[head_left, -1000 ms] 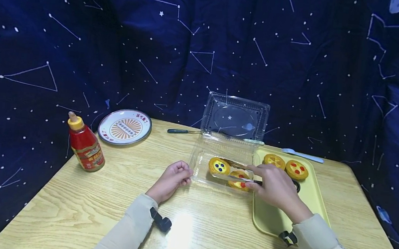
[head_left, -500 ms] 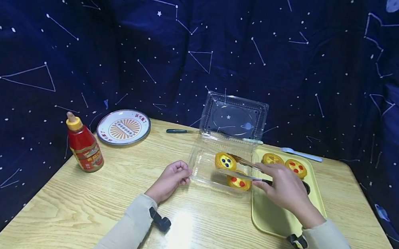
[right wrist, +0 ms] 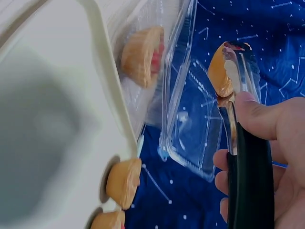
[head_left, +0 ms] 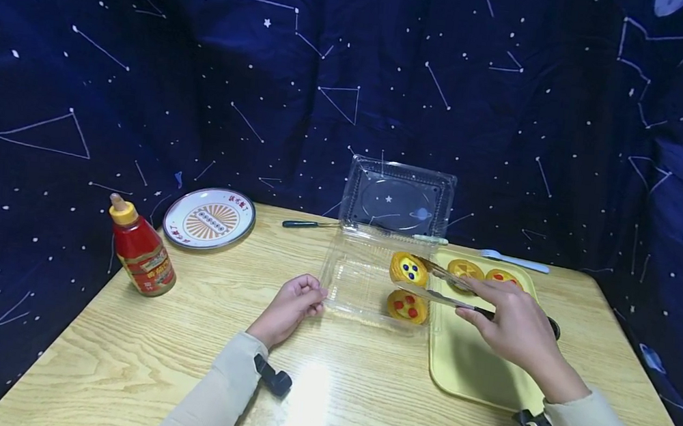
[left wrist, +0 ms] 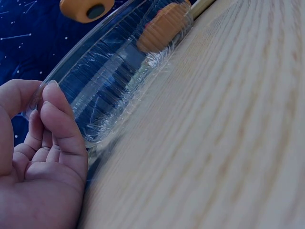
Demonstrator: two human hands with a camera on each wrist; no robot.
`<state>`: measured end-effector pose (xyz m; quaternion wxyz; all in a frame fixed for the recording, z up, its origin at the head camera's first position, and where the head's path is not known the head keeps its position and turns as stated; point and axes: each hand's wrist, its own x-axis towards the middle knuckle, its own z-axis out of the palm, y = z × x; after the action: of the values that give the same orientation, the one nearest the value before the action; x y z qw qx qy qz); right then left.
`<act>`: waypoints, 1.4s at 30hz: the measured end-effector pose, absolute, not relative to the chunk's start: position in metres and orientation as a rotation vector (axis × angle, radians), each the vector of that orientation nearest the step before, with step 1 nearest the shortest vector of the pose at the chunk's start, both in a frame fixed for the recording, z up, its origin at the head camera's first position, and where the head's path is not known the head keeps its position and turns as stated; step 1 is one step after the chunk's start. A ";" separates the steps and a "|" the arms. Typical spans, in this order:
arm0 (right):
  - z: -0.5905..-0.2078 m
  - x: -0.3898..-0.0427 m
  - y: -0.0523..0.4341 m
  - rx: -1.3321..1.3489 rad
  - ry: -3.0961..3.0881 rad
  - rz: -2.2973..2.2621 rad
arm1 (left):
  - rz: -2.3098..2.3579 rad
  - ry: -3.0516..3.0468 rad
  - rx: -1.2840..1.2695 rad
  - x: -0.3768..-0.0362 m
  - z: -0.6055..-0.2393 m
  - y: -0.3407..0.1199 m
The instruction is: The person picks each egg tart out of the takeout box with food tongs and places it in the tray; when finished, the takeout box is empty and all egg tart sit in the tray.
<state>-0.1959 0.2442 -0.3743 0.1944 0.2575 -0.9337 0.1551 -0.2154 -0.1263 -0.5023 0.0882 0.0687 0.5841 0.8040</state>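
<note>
Red writing rings the plate [head_left: 210,218] at ten o'clock, too small to read. The right hand [head_left: 515,329] clamps tongs [head_left: 450,299] gripping a blue-dotted tart [head_left: 408,269]. The left hand [head_left: 289,306] pinches the clear box [head_left: 360,280] rim.

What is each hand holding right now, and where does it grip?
The right hand grips metal tongs by their black handle end; the tips clamp a blue-dotted tart. The left hand pinches the near-left rim of the clear plastic box.

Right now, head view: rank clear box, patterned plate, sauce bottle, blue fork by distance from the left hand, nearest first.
From the left hand:
1. Clear box: fingers pinch its near left edge.
2. Patterned plate: back left on the table.
3. Sauce bottle: far left; too close to the plate to rank firmly.
4. Blue fork: back right, beyond the yellow tray.
</note>
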 end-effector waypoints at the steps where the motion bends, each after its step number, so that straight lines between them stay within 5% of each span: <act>1: -0.373 -0.195 0.247 0.712 -2.617 0.428 | 2.394 1.741 0.203 -0.215 -0.502 -0.126; 42: -0.398 -0.186 0.346 0.468 -2.801 0.336 | 2.389 1.747 0.199 -0.214 -0.502 -0.126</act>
<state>-0.1856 0.3462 -0.3977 0.1405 0.1619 -0.9698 0.1165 -0.2138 -0.1259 -0.5018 0.0874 0.0667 0.5866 0.8024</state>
